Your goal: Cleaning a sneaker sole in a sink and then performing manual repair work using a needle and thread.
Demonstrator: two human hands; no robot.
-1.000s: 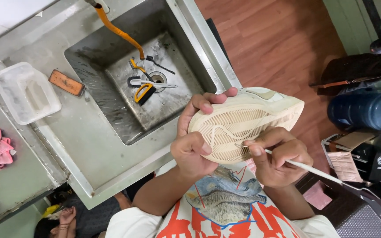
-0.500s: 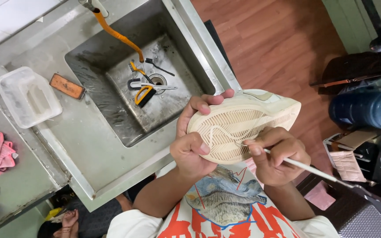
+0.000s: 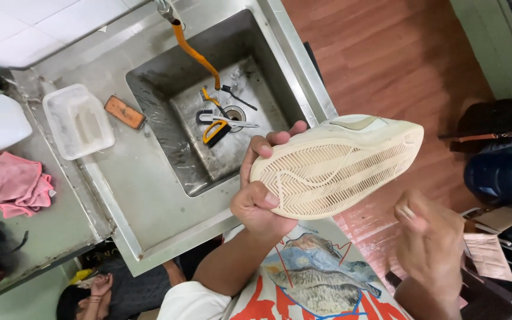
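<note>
Left hand clamps shoe heel, sole up; right hand blurred at 4 o'clock, grip unclear. Keep sole steady.

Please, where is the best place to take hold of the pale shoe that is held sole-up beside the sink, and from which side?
Probably at the free toe end of the shoe, coming from the right. The left hand already wraps the heel end, thumb on the ribbed sole, so that end is occupied. The toe sticks out unsupported and narrows, so fingers can close across its width. The right hand is blurred below it.
</note>
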